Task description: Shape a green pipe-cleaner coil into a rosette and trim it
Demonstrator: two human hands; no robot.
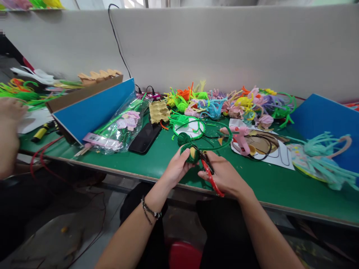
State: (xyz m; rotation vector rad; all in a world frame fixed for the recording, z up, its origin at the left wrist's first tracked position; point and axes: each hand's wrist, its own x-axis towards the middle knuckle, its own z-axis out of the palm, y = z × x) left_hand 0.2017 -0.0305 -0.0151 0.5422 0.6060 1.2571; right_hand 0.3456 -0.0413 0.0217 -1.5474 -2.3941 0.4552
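In my left hand [177,167] I grip a bundle of dark green pipe cleaners [184,139] with a pale yellow bit at its middle. My right hand [224,172] holds red-handled scissors [209,173], their dark blades reaching up against the green bundle. How far the blades are parted is too small to tell. A long green pipe cleaner [230,134] curves out to the right above my hands. Just behind them, brighter green pipe cleaners lie on a white round piece [193,129].
A pink glue gun [241,139] rests on white paper to the right. Left are a black phone [146,137], a plastic bag [113,140] and a blue board [98,110]. Colourful pipe-cleaner bundles [214,106] line the wall. Another person's arm [8,134] shows far left.
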